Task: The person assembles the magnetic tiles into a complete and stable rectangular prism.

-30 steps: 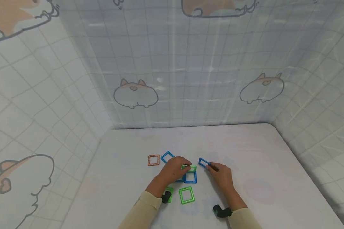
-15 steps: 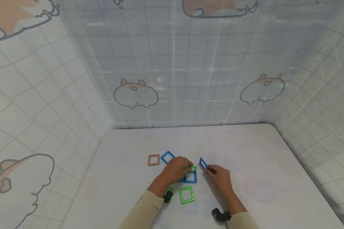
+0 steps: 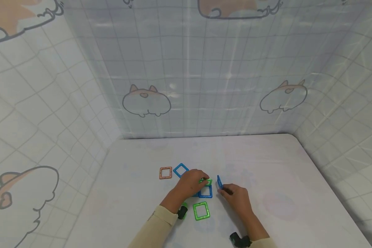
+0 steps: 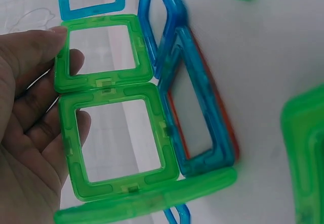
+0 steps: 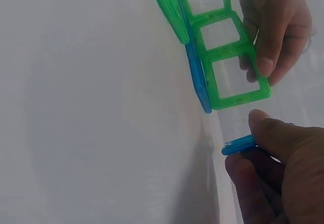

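Note:
My left hand (image 3: 189,184) holds the outer edge of a joined structure of magnetic building tiles, thumb on one side and fingers behind. In the left wrist view, green square tiles (image 4: 169,143) stand in a row, with blue tiles (image 4: 205,102) joined along their lower side and a green tile (image 4: 147,198) across one end. My right hand (image 3: 238,198) pinches a blue magnetic tile (image 5: 240,144) between thumb and fingers. That tile is seen nearly edge-on, to the right of the structure and apart from it.
An orange square tile (image 3: 165,178) and a blue tile (image 3: 177,166) turned like a diamond lie behind and left of my left hand. A loose green tile (image 3: 203,218) lies in front. Another green tile is mostly hidden under my left wrist. Patterned sheeting (image 3: 210,103) surrounds the white table (image 3: 136,206).
My right hand has turned its blue tile from a slanted open face to nearly edge-on and has come slightly closer to the front. My left hand stays at the structure.

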### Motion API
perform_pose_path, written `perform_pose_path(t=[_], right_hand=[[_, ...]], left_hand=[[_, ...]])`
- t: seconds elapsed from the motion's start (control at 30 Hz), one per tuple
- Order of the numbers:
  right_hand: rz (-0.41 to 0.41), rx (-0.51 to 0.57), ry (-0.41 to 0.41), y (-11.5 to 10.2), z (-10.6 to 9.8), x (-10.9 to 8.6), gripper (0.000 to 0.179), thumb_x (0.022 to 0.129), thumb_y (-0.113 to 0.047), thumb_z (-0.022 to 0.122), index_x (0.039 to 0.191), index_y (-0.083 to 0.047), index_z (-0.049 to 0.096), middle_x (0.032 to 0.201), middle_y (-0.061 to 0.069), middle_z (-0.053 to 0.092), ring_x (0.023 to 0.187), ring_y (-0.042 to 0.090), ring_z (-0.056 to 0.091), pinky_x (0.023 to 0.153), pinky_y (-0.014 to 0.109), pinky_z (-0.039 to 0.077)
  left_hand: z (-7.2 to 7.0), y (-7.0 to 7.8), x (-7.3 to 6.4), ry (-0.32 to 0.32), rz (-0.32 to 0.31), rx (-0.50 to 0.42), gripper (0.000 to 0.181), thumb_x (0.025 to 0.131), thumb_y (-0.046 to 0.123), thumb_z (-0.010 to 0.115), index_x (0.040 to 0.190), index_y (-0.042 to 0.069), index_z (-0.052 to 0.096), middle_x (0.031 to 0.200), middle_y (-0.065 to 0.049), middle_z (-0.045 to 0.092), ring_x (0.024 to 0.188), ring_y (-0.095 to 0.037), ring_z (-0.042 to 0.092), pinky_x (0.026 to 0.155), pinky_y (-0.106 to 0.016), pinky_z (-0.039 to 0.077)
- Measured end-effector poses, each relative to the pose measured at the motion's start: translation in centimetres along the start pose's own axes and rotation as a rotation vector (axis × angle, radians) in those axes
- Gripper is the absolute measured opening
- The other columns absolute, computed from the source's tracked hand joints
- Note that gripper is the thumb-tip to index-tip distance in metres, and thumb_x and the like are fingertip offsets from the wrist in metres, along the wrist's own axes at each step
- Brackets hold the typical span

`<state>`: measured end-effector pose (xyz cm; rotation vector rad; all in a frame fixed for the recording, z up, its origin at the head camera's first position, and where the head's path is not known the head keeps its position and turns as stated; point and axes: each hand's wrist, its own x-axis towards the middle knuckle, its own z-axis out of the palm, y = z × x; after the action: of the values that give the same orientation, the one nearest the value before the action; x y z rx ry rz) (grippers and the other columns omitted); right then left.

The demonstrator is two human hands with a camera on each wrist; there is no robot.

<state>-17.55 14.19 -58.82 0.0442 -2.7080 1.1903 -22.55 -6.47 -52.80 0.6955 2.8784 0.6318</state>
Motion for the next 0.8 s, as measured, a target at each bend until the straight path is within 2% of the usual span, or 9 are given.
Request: perform_pose_path(t=[0.2, 0.37, 0.57, 0.8], right_hand=[[-0.043, -0.013, -0.014, -0.5, 0.0, -0.6, 0.021, 0.077, -0.018, 0.086, 0.094, -0.009, 0.079, 0.086, -0.002, 0.076, 0.078, 0.009, 0.069, 0.068, 0.026, 0.059], [-0.047, -0.014, -0.036, -0.9, 0.0, -1.1, 0.018, 0.077, -0.018, 0.086, 0.092, -0.009, 0.079, 0.085, -0.003, 0.076, 0.078, 0.008, 0.07, 0.067, 0.024, 0.058], [-0.057, -0.007, -0.069, -1.2, 0.4, -1.6, 0.017, 0.078, -0.019, 0.086, 0.091, -0.012, 0.079, 0.086, -0.004, 0.076, 0.079, 0.008, 0.07, 0.068, 0.023, 0.058], [-0.052, -0.011, -0.097, -1.2, 1.0, -1.7, 0.017, 0.078, -0.022, 0.085, 0.091, -0.015, 0.078, 0.087, -0.006, 0.075, 0.079, 0.006, 0.069, 0.069, 0.022, 0.057]], left_hand=[[-0.1, 0.4, 0.3, -0.002, 0.017, -0.018, 0.021, 0.096, 0.031, 0.067, 0.113, 0.021, 0.076, 0.11, 0.011, 0.073, 0.108, -0.008, 0.065, 0.094, -0.03, 0.055], [0.0, 0.4, 0.4, -0.019, 0.017, -0.024, 0.02, 0.097, 0.03, 0.066, 0.112, 0.022, 0.076, 0.109, 0.013, 0.073, 0.109, -0.007, 0.065, 0.095, -0.03, 0.054], [0.1, 0.2, 0.3, -0.005, 0.06, -0.028, 0.019, 0.097, 0.025, 0.066, 0.113, 0.022, 0.076, 0.108, 0.013, 0.073, 0.105, -0.006, 0.066, 0.092, -0.028, 0.055], [0.3, 0.0, 0.5, -0.023, 0.08, -0.018, 0.021, 0.099, 0.024, 0.064, 0.117, 0.022, 0.075, 0.107, 0.013, 0.072, 0.104, -0.005, 0.065, 0.091, -0.026, 0.055]])
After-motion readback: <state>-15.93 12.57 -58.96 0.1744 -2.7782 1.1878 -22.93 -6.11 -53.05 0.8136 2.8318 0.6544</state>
